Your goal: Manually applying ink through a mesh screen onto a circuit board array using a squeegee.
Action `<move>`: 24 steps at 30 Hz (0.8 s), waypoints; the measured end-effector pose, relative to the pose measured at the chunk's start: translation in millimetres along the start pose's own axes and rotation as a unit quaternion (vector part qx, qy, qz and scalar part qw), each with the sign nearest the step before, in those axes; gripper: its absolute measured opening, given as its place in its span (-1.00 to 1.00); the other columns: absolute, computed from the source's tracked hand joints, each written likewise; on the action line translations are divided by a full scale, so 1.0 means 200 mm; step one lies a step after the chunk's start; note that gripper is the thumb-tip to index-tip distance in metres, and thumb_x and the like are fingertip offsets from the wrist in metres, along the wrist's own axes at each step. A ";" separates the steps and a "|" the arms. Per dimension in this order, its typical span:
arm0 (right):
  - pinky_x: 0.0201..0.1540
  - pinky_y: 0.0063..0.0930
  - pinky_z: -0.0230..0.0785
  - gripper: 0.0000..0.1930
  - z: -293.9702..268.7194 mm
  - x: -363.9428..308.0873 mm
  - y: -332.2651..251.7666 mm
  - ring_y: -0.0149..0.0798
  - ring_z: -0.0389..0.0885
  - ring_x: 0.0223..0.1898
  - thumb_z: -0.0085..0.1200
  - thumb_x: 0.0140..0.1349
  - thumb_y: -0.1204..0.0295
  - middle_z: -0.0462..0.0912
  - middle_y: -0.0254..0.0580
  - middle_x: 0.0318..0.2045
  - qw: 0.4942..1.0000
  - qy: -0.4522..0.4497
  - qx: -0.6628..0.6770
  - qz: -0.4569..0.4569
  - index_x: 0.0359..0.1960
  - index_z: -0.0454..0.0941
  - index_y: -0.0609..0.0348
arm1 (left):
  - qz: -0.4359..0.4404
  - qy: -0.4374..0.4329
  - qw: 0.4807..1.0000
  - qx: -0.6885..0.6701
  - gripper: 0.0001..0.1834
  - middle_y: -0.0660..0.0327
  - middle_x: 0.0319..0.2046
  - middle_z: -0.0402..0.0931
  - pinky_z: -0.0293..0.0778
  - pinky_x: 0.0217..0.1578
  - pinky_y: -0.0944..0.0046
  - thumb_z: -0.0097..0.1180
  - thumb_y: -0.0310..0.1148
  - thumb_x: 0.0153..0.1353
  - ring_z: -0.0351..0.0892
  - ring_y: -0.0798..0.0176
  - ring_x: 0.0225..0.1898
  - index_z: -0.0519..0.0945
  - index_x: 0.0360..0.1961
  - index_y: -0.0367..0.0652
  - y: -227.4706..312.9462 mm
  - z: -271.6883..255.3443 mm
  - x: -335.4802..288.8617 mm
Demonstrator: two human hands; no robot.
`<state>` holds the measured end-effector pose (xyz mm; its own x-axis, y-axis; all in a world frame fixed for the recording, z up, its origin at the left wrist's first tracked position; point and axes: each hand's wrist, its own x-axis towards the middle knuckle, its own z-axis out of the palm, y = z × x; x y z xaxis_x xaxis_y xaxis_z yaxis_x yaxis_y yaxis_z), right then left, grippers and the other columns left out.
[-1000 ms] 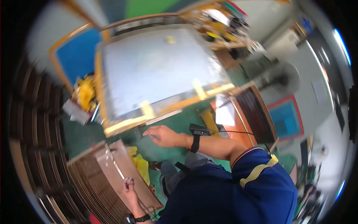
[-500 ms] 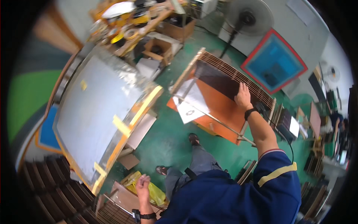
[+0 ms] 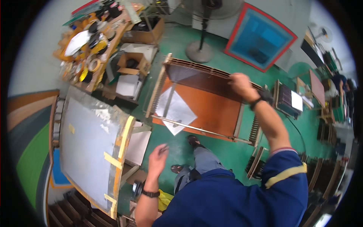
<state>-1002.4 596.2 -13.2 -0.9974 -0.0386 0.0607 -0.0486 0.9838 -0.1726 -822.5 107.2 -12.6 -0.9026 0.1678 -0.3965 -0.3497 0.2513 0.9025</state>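
A metal slotted rack (image 3: 196, 126) stands on the floor in front of me, with notched rails at its sides and back. An orange-brown board (image 3: 217, 109) forms its bottom, and a white paper sheet (image 3: 174, 108) lies aslant on it at the left. My right hand (image 3: 241, 86) is at the rack's far rail toward the right, fingers curled over it. My left hand (image 3: 157, 160) hangs in the air between the rack and the table, blurred; its fingers are bent, dark at the tips, and whether they hold anything is unclear.
At left stands a grey-topped table (image 3: 89, 143) with yellow tape along its edge. A cluttered shelf (image 3: 94, 49) of tapes and tins and a cardboard box (image 3: 132, 63) are behind. A standing fan (image 3: 199, 51) and red-framed screen (image 3: 261, 38) lie beyond the rack.
My left hand has risen from low by the yellow bag to beside the table. My right hand's fingers went from outstretched to curled at the rack's rail. The view has shifted.
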 end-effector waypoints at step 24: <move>-0.07 -0.40 0.55 -0.47 -0.14 -0.38 -2.13 -0.29 0.68 -0.18 0.07 0.43 0.07 0.72 -0.06 -0.14 0.720 -0.399 0.568 0.021 0.01 0.62 0.43 | 0.165 0.137 0.853 -0.476 -0.53 0.06 0.03 0.61 0.58 0.11 0.01 0.11 -0.63 0.20 0.65 0.03 -0.01 0.47 0.18 -0.32 -0.25 -1.24 -0.79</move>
<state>-904.8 184.8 82.8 -0.6905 -0.5474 -0.4728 0.4217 0.2265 -0.8780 -725.4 -167.6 46.2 -0.9703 -0.1831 -0.1579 0.0078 -0.6766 0.7363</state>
